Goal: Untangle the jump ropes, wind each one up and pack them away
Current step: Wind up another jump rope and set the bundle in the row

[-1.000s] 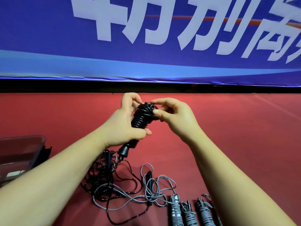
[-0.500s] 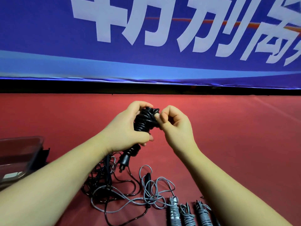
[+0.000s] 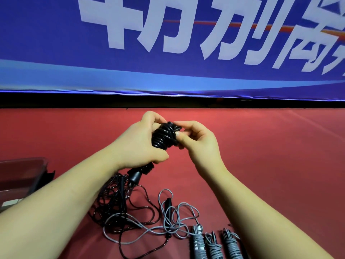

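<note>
The black jump rope (image 3: 165,136), wound into a tight coil round its handles, is held up in the air above the red floor (image 3: 270,165), between both hands and in front of the banner's lower edge. The left hand (image 3: 138,146) grips the coil from the left, fingers wrapped round its back and thumb across the lower front, much as it did a second ago. One black handle end (image 3: 136,175) sticks out below that fist and points down at the floor. The right hand (image 3: 197,141) has changed most: a second ago its fingers reached out fairly straight to the top of the coil, half a second ago they had bunched tightly, and now the thumb presses the coil's right side while the curled index finger hooks over the top, pinching the last turns. The coil itself sits at about the same height throughout. Below it on the floor lies a tangle of black ropes (image 3: 113,204), with a loose grey rope (image 3: 174,215) looping through and beside it, unchanged. Three wound grey ropes (image 3: 212,245) lie side by side near the bottom edge. A clear plastic bin (image 3: 40,170) stands at the left, and a blue banner (image 3: 56,43) with white characters hangs behind.
</note>
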A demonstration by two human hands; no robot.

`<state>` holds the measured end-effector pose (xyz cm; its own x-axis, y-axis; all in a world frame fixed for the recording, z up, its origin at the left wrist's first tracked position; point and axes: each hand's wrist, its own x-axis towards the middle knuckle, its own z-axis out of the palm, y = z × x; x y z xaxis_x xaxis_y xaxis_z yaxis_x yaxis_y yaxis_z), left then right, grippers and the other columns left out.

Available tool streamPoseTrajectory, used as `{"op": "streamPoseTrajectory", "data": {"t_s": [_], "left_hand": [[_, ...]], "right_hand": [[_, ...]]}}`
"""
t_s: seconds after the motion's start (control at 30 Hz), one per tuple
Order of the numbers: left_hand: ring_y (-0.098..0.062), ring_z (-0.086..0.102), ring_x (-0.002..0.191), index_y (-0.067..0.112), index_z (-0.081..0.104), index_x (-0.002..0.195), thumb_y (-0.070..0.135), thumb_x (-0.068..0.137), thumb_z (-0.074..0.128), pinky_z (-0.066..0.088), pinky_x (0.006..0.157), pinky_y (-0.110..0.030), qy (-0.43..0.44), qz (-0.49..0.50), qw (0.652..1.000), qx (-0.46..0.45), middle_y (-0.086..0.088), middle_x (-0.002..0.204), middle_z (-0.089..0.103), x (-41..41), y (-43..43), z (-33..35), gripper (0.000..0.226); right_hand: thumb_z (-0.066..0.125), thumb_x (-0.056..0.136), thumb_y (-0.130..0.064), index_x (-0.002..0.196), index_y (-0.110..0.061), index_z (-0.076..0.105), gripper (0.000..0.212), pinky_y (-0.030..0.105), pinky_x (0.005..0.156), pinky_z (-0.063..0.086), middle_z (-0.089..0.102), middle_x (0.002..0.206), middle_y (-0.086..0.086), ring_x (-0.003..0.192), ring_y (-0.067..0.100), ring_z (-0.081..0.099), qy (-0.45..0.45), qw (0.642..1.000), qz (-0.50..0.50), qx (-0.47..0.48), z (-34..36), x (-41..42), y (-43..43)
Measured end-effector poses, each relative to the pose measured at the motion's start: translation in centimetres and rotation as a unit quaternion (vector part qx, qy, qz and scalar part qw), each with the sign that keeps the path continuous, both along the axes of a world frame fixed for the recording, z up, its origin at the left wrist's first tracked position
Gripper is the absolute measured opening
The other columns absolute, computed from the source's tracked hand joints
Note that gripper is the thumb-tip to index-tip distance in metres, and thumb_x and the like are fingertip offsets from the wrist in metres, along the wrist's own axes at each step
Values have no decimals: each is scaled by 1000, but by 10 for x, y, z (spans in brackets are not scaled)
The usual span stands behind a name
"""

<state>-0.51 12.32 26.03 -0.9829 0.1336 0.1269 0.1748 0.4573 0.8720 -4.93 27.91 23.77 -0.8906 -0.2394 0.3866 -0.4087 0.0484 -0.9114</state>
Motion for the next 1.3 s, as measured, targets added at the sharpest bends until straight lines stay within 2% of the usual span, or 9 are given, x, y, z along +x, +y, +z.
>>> {"op": "streamPoseTrajectory", "data": {"t_s": [0.3, 0.47, 0.6, 0.73, 0.87, 1.03, 1.1, 1.2, 1.3], "left_hand": [[-15, 56, 61, 23, 33, 106, 5, 70, 68, 47, 60, -33, 74, 38, 994, -73, -1, 97, 63, -3, 10, -2, 53], [-17, 64, 88, 30, 34, 106, 9, 70, 70, 50, 72, -30, 89, 47, 992, -75, 14, 128, 54, -5, 2, -4, 54], [-17, 64, 95, 33, 44, 111, 25, 69, 79, 50, 90, -38, 102, 76, 990, -66, 15, 116, 59, -3, -4, -4, 55], [-11, 61, 84, 32, 46, 120, 17, 74, 74, 47, 76, -21, 122, 88, 982, -113, 17, 106, 60, -2, 1, -5, 55], [3, 52, 67, 27, 47, 123, 11, 75, 69, 35, 59, -5, 134, 84, 972, -175, 33, 80, 46, -3, 0, -3, 55], [-18, 60, 95, 24, 44, 123, 15, 76, 72, 43, 73, -25, 100, 88, 975, -179, 16, 100, 54, -6, -2, -7, 56], [-20, 63, 92, 22, 43, 123, 20, 76, 74, 48, 73, -30, 78, 103, 977, -171, 9, 105, 57, -8, -4, -7, 56], [-15, 59, 96, 18, 40, 121, 27, 73, 77, 42, 73, -26, 53, 102, 976, -185, 5, 123, 60, -12, -5, -12, 62], [-14, 57, 101, 20, 40, 115, 36, 70, 79, 41, 79, -28, 19, 82, 977, -196, 5, 119, 61, -14, -3, -21, 62]], "right_hand": [[62, 84, 0, 78, -11, 64, 13, 21, 64, 44, 66, 70, 0, 66, 11, 56, -165, 949, -24, -267, -7, 3, -17], [59, 85, 4, 87, -12, 67, 18, 25, 77, 54, 72, 82, 1, 81, 16, 65, -113, 973, 29, -198, -4, 1, -10], [57, 83, 12, 88, -13, 58, 25, 21, 69, 53, 67, 77, 3, 74, 16, 64, -138, 969, 35, -203, 1, 2, -11], [54, 82, 17, 82, -15, 37, 37, 25, 69, 53, 64, 66, 6, 63, 16, 63, -182, 930, 37, -316, 0, 2, -14], [58, 82, 14, 77, -17, 32, 40, 24, 69, 48, 60, 64, 2, 64, 17, 57, -83, 981, -12, -173, 3, 3, -5], [57, 86, 7, 96, -21, 50, 31, 29, 76, 52, 59, 74, 5, 71, 17, 60, -57, 998, 4, -9, 8, -3, -3], [53, 89, 5, 104, -21, 55, 30, 27, 77, 55, 58, 81, 3, 72, 15, 60, -66, 997, 40, 15, 10, -5, -3], [54, 93, -9, 96, -32, 64, 25, 25, 78, 54, 60, 97, 1, 77, 11, 60, -6, 995, 4, 104, 7, -9, -1], [64, 86, -16, 88, -32, 69, 17, 15, 78, 45, 62, 91, -11, 77, 0, 57, 50, 983, -31, 176, 3, -13, 3]]}}
